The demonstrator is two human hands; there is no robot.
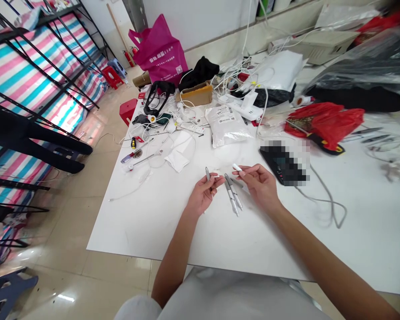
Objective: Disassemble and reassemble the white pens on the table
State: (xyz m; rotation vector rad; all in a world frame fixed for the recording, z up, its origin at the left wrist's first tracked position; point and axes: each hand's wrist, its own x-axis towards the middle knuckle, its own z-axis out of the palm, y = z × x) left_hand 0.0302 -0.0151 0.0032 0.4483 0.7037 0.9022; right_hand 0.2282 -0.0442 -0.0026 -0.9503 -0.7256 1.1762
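My left hand (202, 193) is closed round a slim grey pen (207, 173), held nearly upright between thumb and fingers. A tiny white bit shows by its fingertips, too small to name. In my right hand (262, 184) a short white cylindrical piece (236, 167) is pinched between thumb and fingers, pointing toward the left hand. Silver-grey pens (232, 195) lie together on the white table (153, 222), between and just below the two hands. The hands are apart from each other.
A black device (280, 164), partly pixelated, lies right of my right hand with a grey cable. Farther back are a white parcel (225, 124), a power strip (243, 106), tangled cables, a red plastic bag (330, 120) and a screwdriver (133, 154). Another person's legs (36, 133) are at left.
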